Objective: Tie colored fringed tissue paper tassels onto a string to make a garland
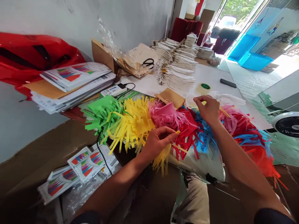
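My left hand (155, 143) is closed in a pinch on a yellow tissue tassel. Its twisted tip pokes out past my fingertips, and its fringe (163, 158) hangs below the hand. My right hand (209, 110) is raised farther right, thumb and fingers pinched together near a clear plastic tub (191, 101). Whatever it holds is hidden or too small to make out; a bit of yellow shows behind the fingers. Under and around both hands lie fringed tissue bundles: green (105, 110), yellow (134, 119), pink (169, 113), red (188, 124) and blue (203, 133).
Stacks of white stringed bundles (178, 62) stand at the back of the table. A tape roll (205, 87) and a dark phone-like object (228, 83) lie farther right. Printed packets (77, 76) are piled at left, others (85, 163) below. A small fan (289, 124) stands at right.
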{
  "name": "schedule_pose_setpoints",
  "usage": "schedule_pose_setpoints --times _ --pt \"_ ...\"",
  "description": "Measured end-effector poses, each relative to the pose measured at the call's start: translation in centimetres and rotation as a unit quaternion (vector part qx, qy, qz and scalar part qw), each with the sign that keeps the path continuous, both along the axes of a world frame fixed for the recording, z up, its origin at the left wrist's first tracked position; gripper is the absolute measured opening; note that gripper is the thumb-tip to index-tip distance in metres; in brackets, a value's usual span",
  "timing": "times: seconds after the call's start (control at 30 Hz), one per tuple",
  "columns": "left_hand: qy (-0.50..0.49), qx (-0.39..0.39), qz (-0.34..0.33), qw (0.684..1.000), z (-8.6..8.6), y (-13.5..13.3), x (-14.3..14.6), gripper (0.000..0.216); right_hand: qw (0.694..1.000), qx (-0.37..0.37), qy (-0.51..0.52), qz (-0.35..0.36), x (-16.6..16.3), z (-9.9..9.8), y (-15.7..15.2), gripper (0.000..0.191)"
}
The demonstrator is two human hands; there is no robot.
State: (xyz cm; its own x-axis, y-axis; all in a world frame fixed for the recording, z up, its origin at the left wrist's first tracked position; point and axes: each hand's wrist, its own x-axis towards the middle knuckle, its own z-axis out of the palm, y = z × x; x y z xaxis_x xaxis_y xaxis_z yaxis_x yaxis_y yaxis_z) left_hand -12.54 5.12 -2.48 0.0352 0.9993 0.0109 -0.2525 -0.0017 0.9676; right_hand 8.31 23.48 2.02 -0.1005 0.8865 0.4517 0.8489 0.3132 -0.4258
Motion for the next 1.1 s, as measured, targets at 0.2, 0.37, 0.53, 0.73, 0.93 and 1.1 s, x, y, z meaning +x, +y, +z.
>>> schedule_pose_setpoints --times 0.2,0.37,0.53,0.73,0.93,1.1 --pt "0.052 0.061 0.045 0.996 1.5 -1.1 1.0 0.027 0.956 -0.039 0.196 0.217 -0.8 1.2 -13.0 0.019" --pt "0.119 0.138 0.061 0.981 2.2 -2.0 2.2 0.022 0.934 -0.080 0.210 0.276 -0.1 1.3 -16.3 0.012" --pt "0.124 0.131 0.045 0.983 2.5 -2.5 3.1 0.020 0.949 -0.021 0.164 0.268 0.6 1.6 -17.6 0.007" --pt "-0.009 0.083 -0.011 0.996 2.7 -2.4 3.6 0.033 0.960 -0.005 0.184 0.212 1.5 1.7 -18.7 0.010" --pt "0.006 0.112 -0.003 0.994 2.4 -2.4 4.6 0.027 0.939 -0.076 0.234 0.239 2.2 1.3 -19.3 0.009" --pt "-0.016 0.083 -0.044 0.995 2.0 -2.4 5.6 0.029 0.927 -0.081 0.277 0.238 3.2 0.5 -20.2 0.016"
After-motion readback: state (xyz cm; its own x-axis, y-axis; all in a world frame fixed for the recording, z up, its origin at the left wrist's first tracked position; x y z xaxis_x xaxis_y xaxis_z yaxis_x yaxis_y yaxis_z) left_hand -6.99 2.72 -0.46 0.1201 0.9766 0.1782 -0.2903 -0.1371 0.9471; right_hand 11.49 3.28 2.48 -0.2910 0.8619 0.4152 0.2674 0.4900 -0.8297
